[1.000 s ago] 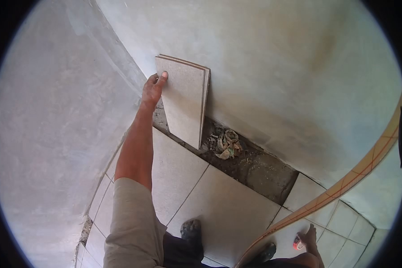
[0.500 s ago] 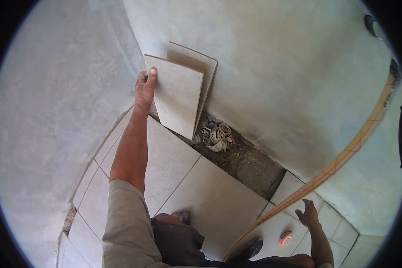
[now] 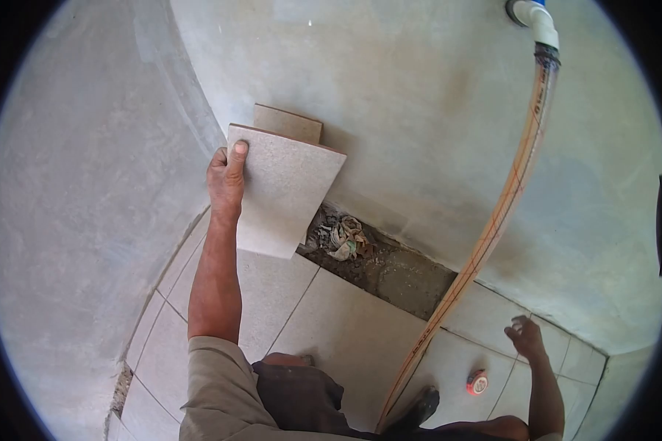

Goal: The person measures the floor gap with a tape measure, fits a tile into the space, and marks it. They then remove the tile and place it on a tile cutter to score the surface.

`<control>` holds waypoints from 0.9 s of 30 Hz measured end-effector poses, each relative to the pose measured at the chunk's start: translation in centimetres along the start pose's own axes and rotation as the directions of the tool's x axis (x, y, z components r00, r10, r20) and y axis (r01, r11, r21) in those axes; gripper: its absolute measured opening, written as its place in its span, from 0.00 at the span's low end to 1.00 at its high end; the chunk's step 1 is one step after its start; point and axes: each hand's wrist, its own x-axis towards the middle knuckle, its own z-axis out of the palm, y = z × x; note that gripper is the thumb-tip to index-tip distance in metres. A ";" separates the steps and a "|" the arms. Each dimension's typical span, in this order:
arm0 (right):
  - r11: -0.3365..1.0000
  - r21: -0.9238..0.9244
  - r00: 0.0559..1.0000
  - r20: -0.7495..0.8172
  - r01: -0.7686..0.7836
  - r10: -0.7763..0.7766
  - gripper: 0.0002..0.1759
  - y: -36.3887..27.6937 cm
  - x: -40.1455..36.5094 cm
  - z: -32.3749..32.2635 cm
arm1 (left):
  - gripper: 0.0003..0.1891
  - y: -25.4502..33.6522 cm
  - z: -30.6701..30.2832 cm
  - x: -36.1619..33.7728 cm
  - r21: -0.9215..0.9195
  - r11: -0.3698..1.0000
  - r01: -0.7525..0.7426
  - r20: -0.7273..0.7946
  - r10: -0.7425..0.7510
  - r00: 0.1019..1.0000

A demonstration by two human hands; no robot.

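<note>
My left hand (image 3: 226, 180) grips the left edge of a beige tile (image 3: 283, 187), thumb on its front face and fingers behind. The tile stands tilted over the floor tiles. Behind it another tile piece (image 3: 290, 123) rests near the wall, mostly hidden. My right hand (image 3: 524, 336) hangs over the floor tiles at the right with its fingers bent and apart, holding nothing. Below and left of it lies a round red tape measure (image 3: 477, 382).
An untiled strip (image 3: 412, 279) with crumpled scraps (image 3: 347, 239) and rubble runs along the wall. A ribbed hose (image 3: 504, 213) curves down from a white pipe elbow (image 3: 541, 23). My feet are on the laid tiles (image 3: 346, 323).
My left hand has drawn the front tile away from the tile behind and turned it, so their edges are further apart. My right hand's fingers have curled more. The view has shifted.
</note>
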 end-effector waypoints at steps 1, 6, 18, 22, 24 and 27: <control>1.000 0.012 1.000 -0.005 0.026 -0.026 0.23 -0.9 0.5 -0.3 | 0.26 1.0 0.5 -0.4 0.101 0.995 -0.005 0.017 0.003 1.000; 0.900 0.295 0.931 0.081 0.320 -0.357 0.26 -11.7 3.2 1.1 | 0.30 2.7 4.2 -4.6 0.498 0.860 -0.110 0.331 -0.071 0.941; 0.589 0.786 0.883 0.396 -0.186 -0.250 0.38 -24.1 -1.0 14.2 | 0.36 -0.4 10.0 -17.9 0.558 0.602 -0.571 0.827 -0.344 0.445; 0.536 0.802 0.937 0.344 -0.264 -0.054 0.38 -23.9 -1.2 15.4 | 0.30 -1.4 10.4 -18.4 0.595 0.626 -0.504 0.802 -0.425 0.419; 0.592 0.780 0.953 0.297 -0.202 -0.067 0.38 -23.0 -0.8 15.2 | 0.27 -2.9 10.1 -18.7 0.598 0.665 -0.447 0.795 -0.424 0.434; 0.595 0.788 0.985 0.171 -0.155 0.029 0.33 -17.3 1.0 19.1 | 0.17 -5.5 7.6 -17.9 0.388 0.624 -0.678 0.697 0.283 0.659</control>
